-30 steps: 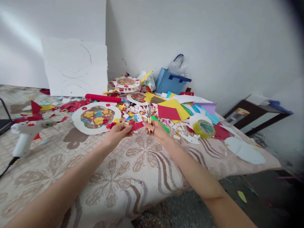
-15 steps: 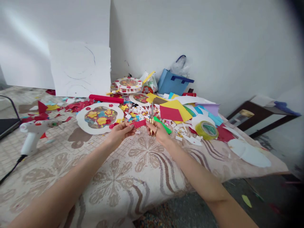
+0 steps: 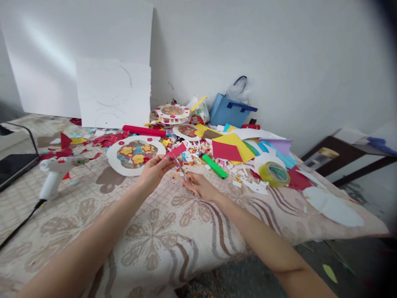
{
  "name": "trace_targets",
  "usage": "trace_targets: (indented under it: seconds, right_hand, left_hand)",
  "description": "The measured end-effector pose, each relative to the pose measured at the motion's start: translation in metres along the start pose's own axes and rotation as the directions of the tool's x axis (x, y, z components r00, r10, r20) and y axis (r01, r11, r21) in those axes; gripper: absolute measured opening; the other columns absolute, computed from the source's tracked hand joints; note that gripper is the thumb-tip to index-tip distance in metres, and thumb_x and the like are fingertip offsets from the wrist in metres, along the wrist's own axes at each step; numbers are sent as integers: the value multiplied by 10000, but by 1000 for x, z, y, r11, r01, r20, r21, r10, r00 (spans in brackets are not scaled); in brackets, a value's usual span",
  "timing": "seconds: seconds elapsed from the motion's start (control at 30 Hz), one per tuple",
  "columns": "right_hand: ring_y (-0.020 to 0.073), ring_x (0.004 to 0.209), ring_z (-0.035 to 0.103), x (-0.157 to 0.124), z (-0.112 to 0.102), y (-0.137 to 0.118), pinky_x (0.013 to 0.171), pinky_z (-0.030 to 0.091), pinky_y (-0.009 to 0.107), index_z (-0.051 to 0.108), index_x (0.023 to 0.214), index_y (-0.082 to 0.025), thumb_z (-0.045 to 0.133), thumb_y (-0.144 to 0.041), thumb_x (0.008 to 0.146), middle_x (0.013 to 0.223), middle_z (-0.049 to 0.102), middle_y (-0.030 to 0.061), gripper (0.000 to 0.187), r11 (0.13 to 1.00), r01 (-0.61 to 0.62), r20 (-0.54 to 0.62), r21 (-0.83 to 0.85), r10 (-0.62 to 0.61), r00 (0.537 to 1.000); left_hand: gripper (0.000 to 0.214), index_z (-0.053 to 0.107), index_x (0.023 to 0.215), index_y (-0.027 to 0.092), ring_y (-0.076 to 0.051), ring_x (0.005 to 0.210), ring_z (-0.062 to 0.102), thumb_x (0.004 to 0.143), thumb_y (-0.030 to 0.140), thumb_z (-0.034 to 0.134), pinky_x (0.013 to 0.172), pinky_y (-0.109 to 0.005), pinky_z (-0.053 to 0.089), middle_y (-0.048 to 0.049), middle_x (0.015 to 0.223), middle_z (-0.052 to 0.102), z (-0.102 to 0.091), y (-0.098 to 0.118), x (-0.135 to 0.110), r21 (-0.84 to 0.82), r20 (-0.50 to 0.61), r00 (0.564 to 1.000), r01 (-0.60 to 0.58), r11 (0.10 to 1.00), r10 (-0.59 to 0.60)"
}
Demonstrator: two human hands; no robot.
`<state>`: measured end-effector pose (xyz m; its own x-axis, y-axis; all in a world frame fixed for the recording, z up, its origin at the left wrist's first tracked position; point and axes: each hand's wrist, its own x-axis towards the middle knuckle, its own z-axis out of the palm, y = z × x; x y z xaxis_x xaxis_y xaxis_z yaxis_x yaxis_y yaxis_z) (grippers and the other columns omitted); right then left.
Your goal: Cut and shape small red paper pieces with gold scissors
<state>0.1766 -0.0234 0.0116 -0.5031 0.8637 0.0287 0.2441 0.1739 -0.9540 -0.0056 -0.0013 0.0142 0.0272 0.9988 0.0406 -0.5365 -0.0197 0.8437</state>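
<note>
My left hand point(image 3: 154, 170) pinches a small piece of red paper point(image 3: 177, 150) and holds it tilted up above the patterned cloth. My right hand point(image 3: 200, 186) is closed round a pair of small scissors point(image 3: 183, 170), whose blades point up and left toward the lower edge of the red piece. Just behind my hands lies a white flower-shaped frame point(image 3: 135, 154) filled with coloured paper flowers. A green marker point(image 3: 215, 166) lies to the right of the scissors among paper scraps.
A white glue gun point(image 3: 54, 176) with its cord rests at the left, beside a dark tablet point(image 3: 14, 165). A tape roll point(image 3: 274, 174), sheets of coloured paper point(image 3: 231, 149), a blue bag point(image 3: 231, 114) and a white foam board point(image 3: 113, 93) crowd the back. A dark side table point(image 3: 347, 155) stands right.
My right hand dropped lower and turned, so the scissors now point up-left at the red paper instead of standing upright. My left hand tilted the red piece upward. The view shifted left.
</note>
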Motion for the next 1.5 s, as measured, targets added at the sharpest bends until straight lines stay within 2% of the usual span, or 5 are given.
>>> trace_targets:
  seconds: [0.13, 0.3, 0.53, 1.17, 1.5]
  right_hand:
    - [92, 477, 330, 2, 2, 4, 461, 249, 229, 446, 651, -192, 489, -646, 785, 529, 377, -47, 475, 998, 14, 21, -59, -13, 1000]
    - [76, 430, 312, 0, 5, 4, 434, 245, 221, 449, 708, -188, 389, -668, 826, 504, 357, -65, 497, 1000, -28, 65, 8, 27, 998]
    - [59, 410, 347, 1, 7, 3, 424, 284, 198, 442, 700, -177, 412, -706, 785, 493, 373, -71, 537, 989, -86, 66, 119, 78, 995]
    - [53, 393, 339, 1, 7, 6, 411, 306, 197, 434, 673, -182, 493, -659, 780, 483, 381, -70, 492, 986, -88, 33, 139, 85, 996]
    - [57, 381, 348, 1, 9, 6, 399, 315, 201, 417, 661, -189, 421, -730, 758, 484, 371, -64, 550, 993, -79, 19, 92, 77, 997]
  left_hand:
    - [222, 579, 679, 153, -105, 661, 635, 651, 283, 756, 785, -272, 504, -12, 705, 675, 3, -1, -3, 47, 47, 999, 14, 999, -16]
    - [233, 571, 697, 146, -114, 656, 648, 642, 266, 763, 751, -262, 507, -19, 688, 684, 5, -1, -4, 52, 42, 998, 33, 998, -35]
    - [266, 543, 699, 145, -118, 649, 661, 636, 266, 771, 734, -245, 512, -29, 683, 698, 4, -3, -3, 42, 47, 998, 47, 998, -49]
    - [239, 533, 686, 147, -109, 649, 659, 660, 241, 751, 744, -241, 513, -20, 681, 692, 4, -2, -3, 52, 64, 997, 36, 998, -39]
    - [239, 539, 675, 150, -110, 645, 657, 660, 257, 753, 738, -242, 513, -19, 674, 689, 5, -1, -4, 59, 63, 998, 26, 998, -29]
